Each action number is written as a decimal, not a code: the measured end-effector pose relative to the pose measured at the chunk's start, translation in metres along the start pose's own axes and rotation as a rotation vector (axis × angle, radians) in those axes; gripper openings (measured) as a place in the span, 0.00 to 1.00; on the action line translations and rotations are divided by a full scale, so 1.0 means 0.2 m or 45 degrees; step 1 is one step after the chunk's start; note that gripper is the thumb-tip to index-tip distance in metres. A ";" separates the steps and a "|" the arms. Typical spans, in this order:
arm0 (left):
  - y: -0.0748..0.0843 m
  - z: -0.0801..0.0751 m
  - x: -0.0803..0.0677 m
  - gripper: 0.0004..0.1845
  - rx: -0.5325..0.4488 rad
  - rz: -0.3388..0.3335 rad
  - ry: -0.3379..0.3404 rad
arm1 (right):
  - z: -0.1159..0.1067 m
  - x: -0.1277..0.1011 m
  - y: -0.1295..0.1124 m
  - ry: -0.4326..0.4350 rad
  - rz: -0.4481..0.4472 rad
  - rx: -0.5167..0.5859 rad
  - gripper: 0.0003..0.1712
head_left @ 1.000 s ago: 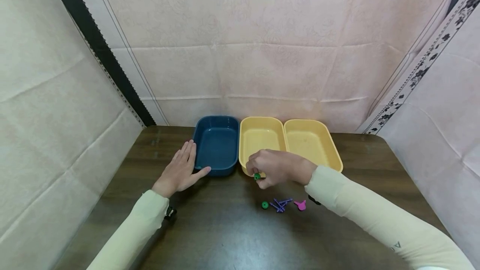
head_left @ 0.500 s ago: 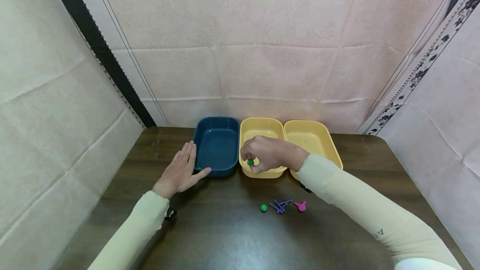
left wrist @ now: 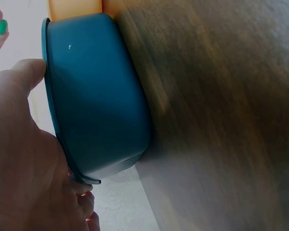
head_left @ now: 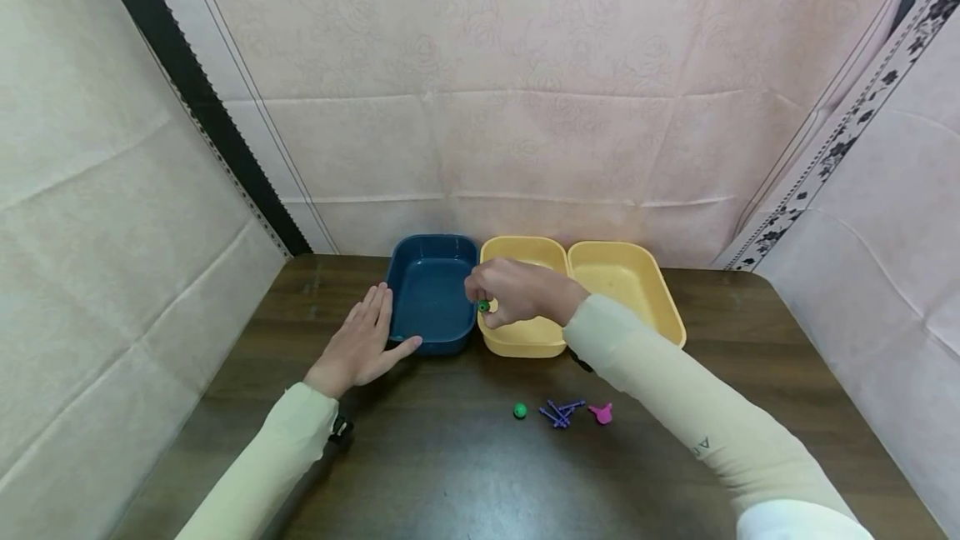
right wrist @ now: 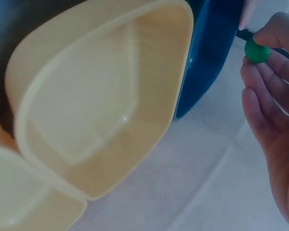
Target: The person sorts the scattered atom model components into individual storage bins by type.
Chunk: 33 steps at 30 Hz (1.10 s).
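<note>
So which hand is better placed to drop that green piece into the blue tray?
The right hand: it pinches the green piece beside the blue tray. The left hand lies flat against that tray's near corner.

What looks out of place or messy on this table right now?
Nothing is damaged or spilled. Three trays stand tidy in a row. The only loose bits are a green bead, purple sticks and a pink piece on the bare table.
</note>
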State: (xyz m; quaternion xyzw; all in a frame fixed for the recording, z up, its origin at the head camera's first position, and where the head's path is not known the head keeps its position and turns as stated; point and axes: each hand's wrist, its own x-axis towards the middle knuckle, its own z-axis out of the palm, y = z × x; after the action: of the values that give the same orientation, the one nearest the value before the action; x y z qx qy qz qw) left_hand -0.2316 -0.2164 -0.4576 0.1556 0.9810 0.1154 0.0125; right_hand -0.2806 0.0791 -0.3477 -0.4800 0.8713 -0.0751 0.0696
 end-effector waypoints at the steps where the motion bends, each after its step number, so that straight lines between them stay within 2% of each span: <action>1: 0.00 0.00 0.00 0.58 0.001 -0.001 0.000 | 0.00 0.01 0.00 -0.004 0.007 -0.009 0.10; 6: 0.00 0.00 0.00 0.59 0.010 -0.003 0.000 | 0.02 0.08 0.00 0.011 0.017 -0.006 0.10; 12: -0.01 0.00 0.00 0.59 0.020 -0.014 -0.012 | 0.11 0.17 0.02 0.009 0.018 0.039 0.12; 19: -0.01 0.01 0.00 0.59 0.017 -0.001 -0.007 | 0.19 0.23 0.04 0.003 0.070 0.071 0.15; 25: -0.01 0.01 0.01 0.59 0.003 -0.006 -0.012 | 0.16 0.21 0.06 0.013 0.116 0.110 0.21; 33: -0.01 0.01 0.00 0.59 0.005 -0.010 -0.015 | 0.07 0.10 0.06 0.003 0.110 0.007 0.23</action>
State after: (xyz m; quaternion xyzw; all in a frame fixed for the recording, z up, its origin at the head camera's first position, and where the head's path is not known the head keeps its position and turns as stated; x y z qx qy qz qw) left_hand -0.2327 -0.2180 -0.4595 0.1526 0.9817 0.1125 0.0184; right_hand -0.2983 0.0683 -0.3641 -0.4415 0.8911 -0.0748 0.0732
